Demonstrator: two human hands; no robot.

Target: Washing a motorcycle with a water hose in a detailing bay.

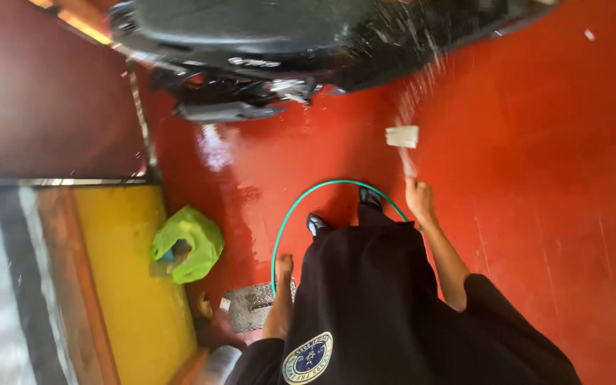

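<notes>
Fingers of the right hand [419, 199] close around the end of a thin green hose [301, 201], from which a spray nozzle [402, 136] throws water up onto the black motorcycle [301, 43] parked ahead. The hose arcs back over the wet red floor [536, 178], past the person's black shoes [318, 224], to the left hand [284, 267], whose fingers curl around it low beside a metal drain grate [251, 306]. A crumpled green plastic bag [188, 244] lies on the yellow strip [126, 285] to the left, well apart from both hands.
</notes>
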